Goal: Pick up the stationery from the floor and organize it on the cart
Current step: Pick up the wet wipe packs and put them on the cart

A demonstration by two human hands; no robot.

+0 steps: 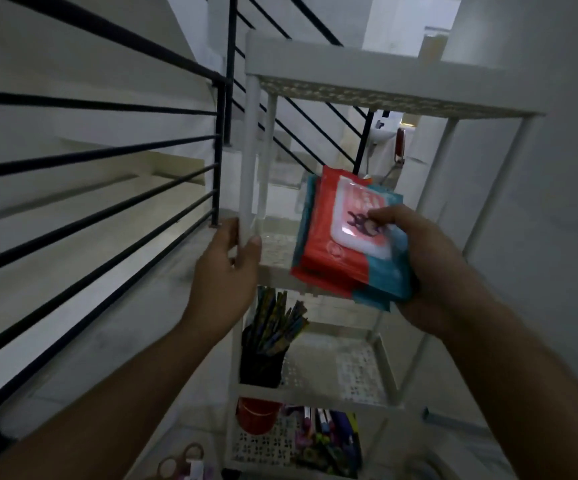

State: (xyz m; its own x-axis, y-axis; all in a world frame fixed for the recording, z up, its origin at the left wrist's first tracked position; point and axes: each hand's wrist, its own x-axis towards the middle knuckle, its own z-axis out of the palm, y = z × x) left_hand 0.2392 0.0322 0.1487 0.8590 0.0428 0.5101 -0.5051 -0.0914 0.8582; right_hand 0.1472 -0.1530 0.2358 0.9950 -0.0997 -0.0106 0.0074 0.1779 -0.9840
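- A stack of flat packets (344,237), red-orange on top with teal ones beneath, is held up in the air in front of the second shelf (277,249) of the white cart (395,72).
- The right hand (426,268) grasps the stack from its right side, thumb pressed on the glossy front label and fingers wrapped under the teal packets.
- The left hand (226,271) is closed around the cart's front left post (250,161), thumb across the front.
- On the shelf below, a black cup (261,367) stands at the left, full of patterned pencils (277,320).
- On the bottom shelf sit a red cup (258,415) and a heap of coloured pens (325,436).
- Pink-handled scissors (180,460) lie on the floor left of the cart's base.
- A black railing (90,154) runs along the left.
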